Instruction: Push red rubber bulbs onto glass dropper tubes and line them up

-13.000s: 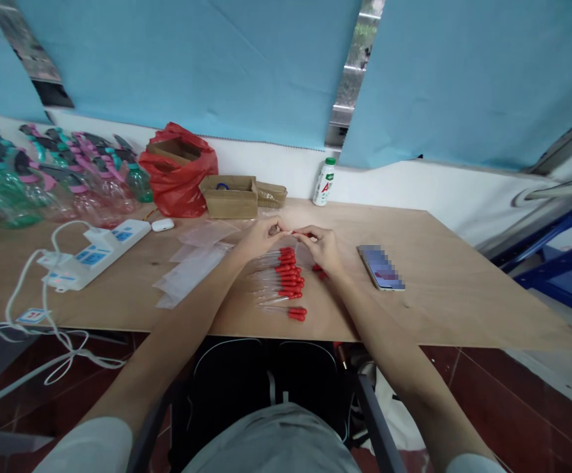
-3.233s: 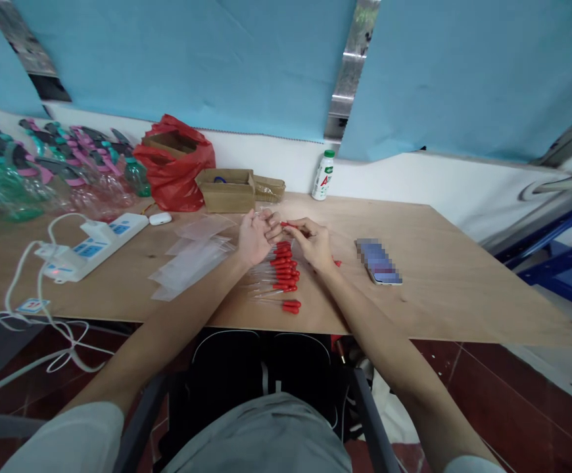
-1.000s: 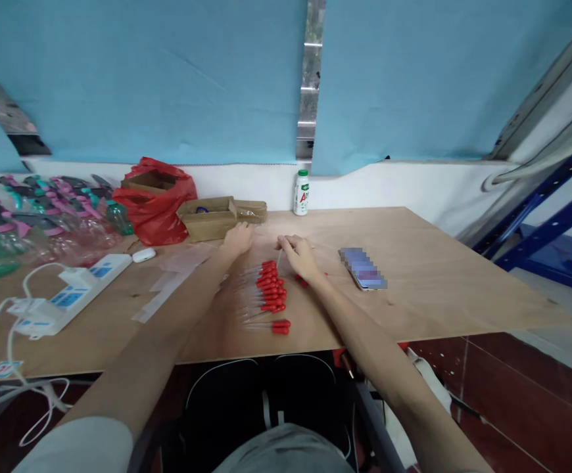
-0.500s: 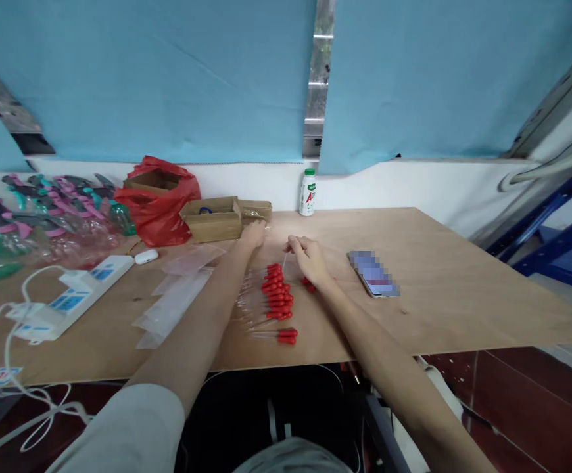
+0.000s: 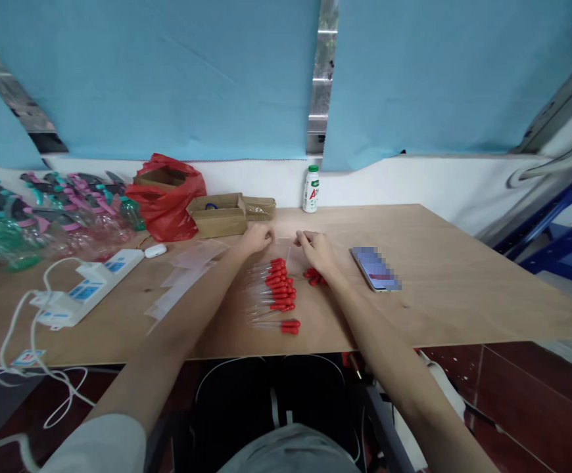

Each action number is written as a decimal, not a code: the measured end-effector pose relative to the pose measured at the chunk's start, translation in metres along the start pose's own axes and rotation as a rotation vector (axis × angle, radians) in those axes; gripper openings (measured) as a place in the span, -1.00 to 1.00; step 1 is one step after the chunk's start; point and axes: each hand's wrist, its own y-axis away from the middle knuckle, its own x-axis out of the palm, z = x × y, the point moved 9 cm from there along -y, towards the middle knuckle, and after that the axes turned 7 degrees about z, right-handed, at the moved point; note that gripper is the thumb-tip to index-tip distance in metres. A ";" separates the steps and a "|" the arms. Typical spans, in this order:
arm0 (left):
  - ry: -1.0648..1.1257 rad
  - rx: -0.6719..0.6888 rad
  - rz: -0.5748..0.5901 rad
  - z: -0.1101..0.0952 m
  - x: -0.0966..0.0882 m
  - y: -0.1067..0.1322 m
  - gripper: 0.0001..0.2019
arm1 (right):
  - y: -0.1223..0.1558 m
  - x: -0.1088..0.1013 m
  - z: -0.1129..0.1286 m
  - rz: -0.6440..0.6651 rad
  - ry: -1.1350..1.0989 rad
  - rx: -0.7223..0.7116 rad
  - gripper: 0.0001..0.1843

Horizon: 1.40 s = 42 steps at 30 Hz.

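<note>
My left hand (image 5: 258,237) is closed in a pinch near the open cardboard box, its fingertips pointing toward my other hand; whatever is between them is too faint to make out. Opposite it, my right hand (image 5: 317,249) has its fingers curled together, and a thin clear tube (image 5: 288,255) slants down from them. Below both hands lies a column of droppers (image 5: 280,289), clear tubes to the left and red bulbs to the right. Several loose red bulbs (image 5: 312,276) rest by my right wrist, partly covered by it.
An open cardboard box (image 5: 217,222), a clear-wrapped packet (image 5: 260,208), a red bag (image 5: 167,210) and a white bottle (image 5: 311,190) stand at the back. Flat clear bags (image 5: 182,282), a power strip (image 5: 91,289) and spray bottles (image 5: 69,217) are left; a phone (image 5: 375,269) lies right.
My left hand has come away from the wrapped packet beside the box and moved right, toward my right hand. My right hand stays in nearly the same place with the thin tube.
</note>
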 end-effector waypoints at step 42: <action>-0.083 0.173 0.039 -0.036 0.001 0.049 -0.79 | 0.005 0.016 0.015 0.159 0.377 -0.097 -0.67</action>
